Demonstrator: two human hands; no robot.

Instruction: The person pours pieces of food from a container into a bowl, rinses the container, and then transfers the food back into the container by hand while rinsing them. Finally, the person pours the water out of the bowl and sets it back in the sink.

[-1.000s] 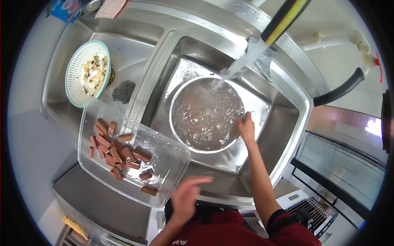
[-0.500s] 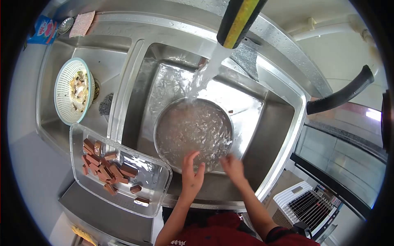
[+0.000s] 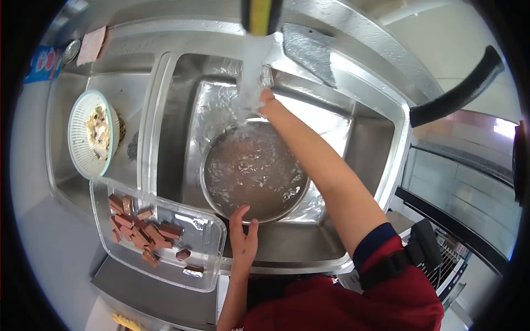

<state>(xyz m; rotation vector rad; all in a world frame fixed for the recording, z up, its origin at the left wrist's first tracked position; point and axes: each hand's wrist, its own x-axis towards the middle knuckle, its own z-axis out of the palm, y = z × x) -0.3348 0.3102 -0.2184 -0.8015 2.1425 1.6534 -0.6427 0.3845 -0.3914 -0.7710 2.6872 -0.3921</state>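
A round metal basin [image 3: 302, 194] full of rippling, murky water sits in the right-hand sink [image 3: 367, 160]. Water pours from the black and yellow faucet [image 3: 261, 16] at the top of the view. My left hand [image 3: 243, 243] is at the basin's near rim, thumb and forefinger apart, holding nothing visible. Beyond the basin, my right hand [image 3: 266, 101] reaches toward the sink's far wall beside the falling water. Its fingers are hidden by the stream and glare, so I cannot make out whether they hold anything.
At the left, a clear plastic tray [image 3: 212, 259] holds several reddish-brown blocks [image 3: 138, 229]. A pale strainer basket [image 3: 77, 138] with food scraps stands in the left sink. A grey triangular pad [image 3: 310, 52] lies on the far ledge, and a black curved handle [image 3: 458, 94] juts in at right.
My right hand has moved from the basin's near side across to the sink's far wall. My left hand stays by the near rim. The view has shifted slightly.
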